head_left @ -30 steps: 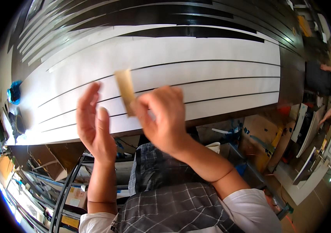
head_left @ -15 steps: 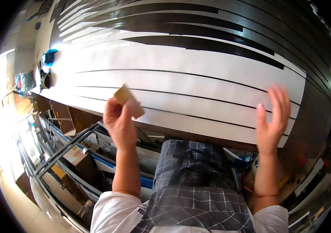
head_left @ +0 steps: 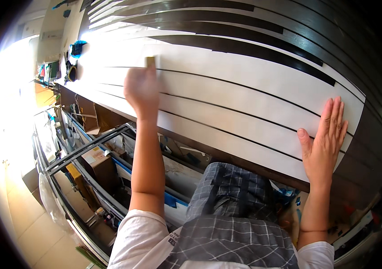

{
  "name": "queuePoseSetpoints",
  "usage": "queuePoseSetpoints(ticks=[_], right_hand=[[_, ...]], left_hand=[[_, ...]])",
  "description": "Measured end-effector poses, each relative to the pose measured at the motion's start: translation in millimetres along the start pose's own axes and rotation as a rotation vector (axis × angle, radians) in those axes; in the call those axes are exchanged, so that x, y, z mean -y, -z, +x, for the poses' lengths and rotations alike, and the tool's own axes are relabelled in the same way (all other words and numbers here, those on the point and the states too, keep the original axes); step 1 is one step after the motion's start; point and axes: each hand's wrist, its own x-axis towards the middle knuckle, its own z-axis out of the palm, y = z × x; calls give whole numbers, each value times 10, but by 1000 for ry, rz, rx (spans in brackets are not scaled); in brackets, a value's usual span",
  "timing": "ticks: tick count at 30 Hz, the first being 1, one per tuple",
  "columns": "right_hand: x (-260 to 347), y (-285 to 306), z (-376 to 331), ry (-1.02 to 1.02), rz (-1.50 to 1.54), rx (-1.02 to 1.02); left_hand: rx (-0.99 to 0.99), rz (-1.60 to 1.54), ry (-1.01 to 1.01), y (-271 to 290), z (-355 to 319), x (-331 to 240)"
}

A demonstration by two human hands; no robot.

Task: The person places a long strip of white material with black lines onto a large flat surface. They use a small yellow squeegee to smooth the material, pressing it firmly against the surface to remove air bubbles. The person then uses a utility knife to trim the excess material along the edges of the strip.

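- Your left hand (head_left: 142,89) is closed around a small tan block (head_left: 150,61); the block's end pokes out above the fingers, against the white sheet (head_left: 226,98) near its upper left part
- Your right hand (head_left: 325,141) lies flat, fingers together and straight, thumb apart, palm down at the sheet's right end
- Dark slatted tabletop (head_left: 289,27) beyond the sheet; metal rack (head_left: 83,148) below left

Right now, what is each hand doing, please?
Left hand: closed on a small tan block, pressing it on the white sheet.
Right hand: open, flat on the sheet, holding nothing.
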Motion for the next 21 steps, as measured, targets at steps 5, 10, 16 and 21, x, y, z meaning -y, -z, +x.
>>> queuePoseSetpoints(ticks=[5, 10, 16, 21], right_hand=[[5, -2, 20, 7, 1, -8], [-16, 9, 4, 1, -7, -18], [6, -27, 5, 5, -18, -32], [-24, -27, 1, 22, -25, -62]], left_hand=[[149, -215, -77, -61, -264, -380], [173, 120, -102, -74, -100, -259], [123, -221, 34, -34, -143, -188], [246, 36, -131, -67, -155, -325]])
